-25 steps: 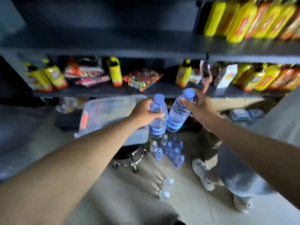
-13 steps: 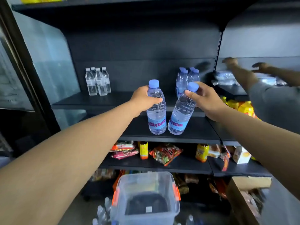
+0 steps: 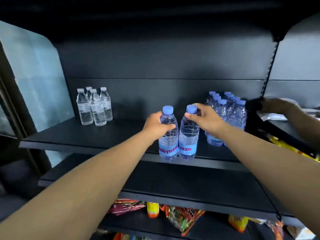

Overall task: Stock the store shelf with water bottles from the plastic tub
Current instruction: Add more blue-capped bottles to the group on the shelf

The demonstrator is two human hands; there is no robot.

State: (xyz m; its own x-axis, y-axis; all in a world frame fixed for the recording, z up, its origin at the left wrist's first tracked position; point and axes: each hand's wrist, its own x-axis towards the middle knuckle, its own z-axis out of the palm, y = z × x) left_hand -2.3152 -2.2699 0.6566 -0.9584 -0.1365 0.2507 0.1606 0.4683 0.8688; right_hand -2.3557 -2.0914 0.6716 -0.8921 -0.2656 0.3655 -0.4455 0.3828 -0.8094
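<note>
- Head view: I'm seeing the left hand (image 3: 156, 124) wrapping its fingers round the left bottle (image 3: 168, 135), and the right hand (image 3: 206, 121) pinching the right bottle (image 3: 188, 134) just under its cap.
- Both bottles are touching each other at the front lip of the shelf (image 3: 86, 135); I cannot tell whether they are resting on it.
- I'm judging a release here as risking a topple forward.
- The blue-capped cluster (image 3: 226, 113) is sitting just beside; pushing right could be knocking it.
- The tub is out of view.
</note>
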